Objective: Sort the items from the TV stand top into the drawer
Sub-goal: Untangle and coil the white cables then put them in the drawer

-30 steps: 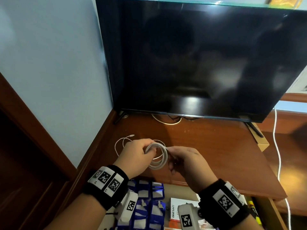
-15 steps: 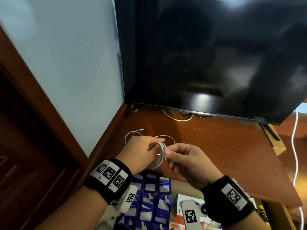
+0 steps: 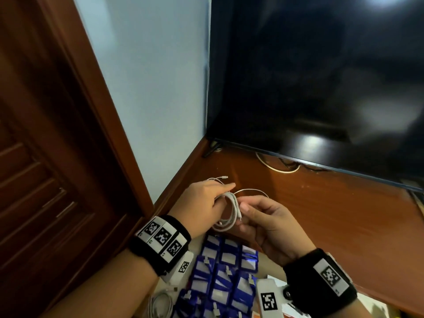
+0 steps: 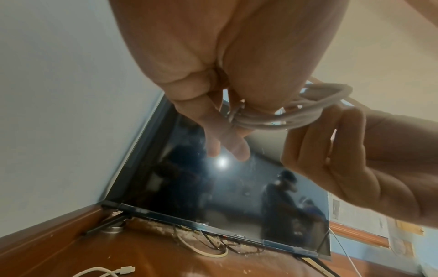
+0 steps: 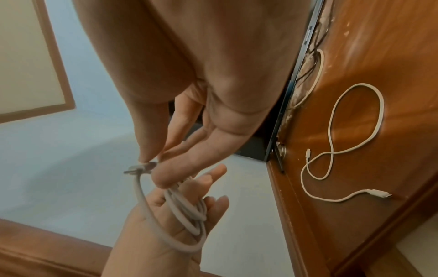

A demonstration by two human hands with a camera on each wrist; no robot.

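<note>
Head view: mid-coil on a thin white charging cable (image 3: 229,214), wound into several loops and held in the air above the front edge of the glossy red-brown wooden TV stand top (image 3: 321,214). Left hand (image 3: 204,203) threaded through the coil, loops resting over the palm, fingers mostly straight and loose in the right wrist view. Right hand (image 3: 268,226) pinching the cable's metal plug end (image 5: 142,166) between thumb and forefinger, other fingers relaxed. Judged step: finishing the winding before stowing. Next move probably calls for tucking or wrapping that plug end round the loops so the bundle keeps its shape, then lowering it into the open drawer (image 3: 270,275) directly below the hands. Drawer already holding rows of small blue-and-white packets (image 3: 224,278), another pale coiled cable (image 3: 160,304) at its left, and a white-and-orange box (image 3: 296,309), partly hidden. Left on the stand, near the corner by the wall: a second loose white cable (image 5: 341,142), uncoiled.
</note>
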